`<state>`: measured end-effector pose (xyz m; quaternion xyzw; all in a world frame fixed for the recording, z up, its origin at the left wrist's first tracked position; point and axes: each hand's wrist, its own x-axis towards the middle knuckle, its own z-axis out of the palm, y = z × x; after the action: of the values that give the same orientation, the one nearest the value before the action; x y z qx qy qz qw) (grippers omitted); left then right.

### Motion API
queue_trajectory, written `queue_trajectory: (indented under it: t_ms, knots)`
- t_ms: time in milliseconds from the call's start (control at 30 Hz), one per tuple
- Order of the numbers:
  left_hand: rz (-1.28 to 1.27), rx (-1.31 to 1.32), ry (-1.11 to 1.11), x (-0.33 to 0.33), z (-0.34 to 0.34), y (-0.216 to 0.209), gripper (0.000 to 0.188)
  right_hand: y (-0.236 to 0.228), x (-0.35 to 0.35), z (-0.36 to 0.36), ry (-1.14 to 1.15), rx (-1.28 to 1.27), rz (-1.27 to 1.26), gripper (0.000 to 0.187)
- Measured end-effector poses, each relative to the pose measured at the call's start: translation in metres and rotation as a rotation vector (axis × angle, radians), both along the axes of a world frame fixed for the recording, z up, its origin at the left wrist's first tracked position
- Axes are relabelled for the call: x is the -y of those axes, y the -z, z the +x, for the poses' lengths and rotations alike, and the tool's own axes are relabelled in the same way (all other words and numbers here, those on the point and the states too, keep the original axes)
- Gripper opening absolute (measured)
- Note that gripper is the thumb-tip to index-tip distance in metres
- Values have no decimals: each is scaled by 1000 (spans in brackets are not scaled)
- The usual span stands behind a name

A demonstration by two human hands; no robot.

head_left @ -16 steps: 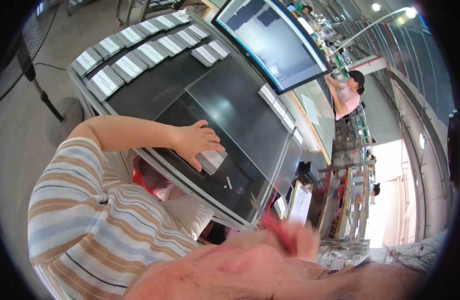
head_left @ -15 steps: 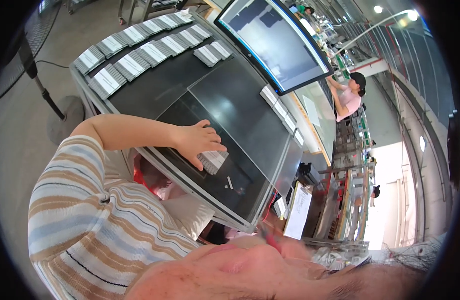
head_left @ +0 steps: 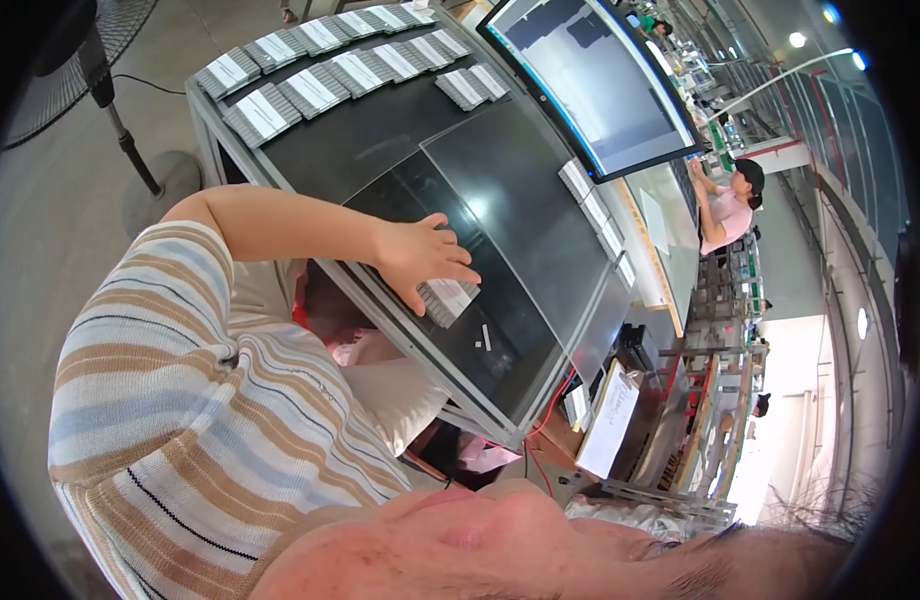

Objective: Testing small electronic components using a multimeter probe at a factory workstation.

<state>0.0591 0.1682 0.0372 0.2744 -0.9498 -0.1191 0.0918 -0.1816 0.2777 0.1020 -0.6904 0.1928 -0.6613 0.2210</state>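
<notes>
My left hand [head_left: 425,258] lies over a small block of thin grey strips with a white top [head_left: 452,302]. Its thumb presses along one side while the fingers stretch over the other, covering part of the block. Under them is the dark, glossy tabletop [head_left: 380,205] with a pale metal frame. Just right of and below the block, small white slips [head_left: 486,337] lie loose on the dark surface. My right hand does not show.
Rows of similar grey blocks [head_left: 315,88] line the table's upper left. A monitor [head_left: 620,90] stands at the upper right, near another row of white-topped blocks [head_left: 598,212]. A stand fan [head_left: 110,110] is at the left. A person in pink [head_left: 728,215] works farther off.
The whole view has shifted, with the table now farther right and slightly higher. My left hand keeps its place over the block. A reddish blur near the lower middle is gone.
</notes>
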Motion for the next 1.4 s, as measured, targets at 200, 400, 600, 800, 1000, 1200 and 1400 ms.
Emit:
queue_trajectory:
  t_ms: [200, 400, 600, 800, 1000, 1200, 1400]
  knots:
    - [52, 52, 2, -8, 1, -4, 80, 12, -5, -6, 15, -51, -14, 25]
    - [21, 23, 47, -25, 12, 1, 78, 19, -9, -8, 52, -98, -41, 27]
    - [25, 10, 68, -41, 15, 1, 79, 19, -11, -6, 78, -167, -86, 30]
    - [-14, -97, 94, -43, 20, 10, 79, 18, -29, 0, 157, -264, -73, 32]
    - [-59, -136, 50, -43, 26, 9, 77, 68, -60, 13, 427, -22, 731, 30]
    - [27, -163, 48, -44, 26, 8, 77, 84, -50, 29, 260, 70, 1365, 40]
    - [128, -111, 98, -56, 29, 2, 81, 97, -51, 41, 155, 284, 1191, 46]
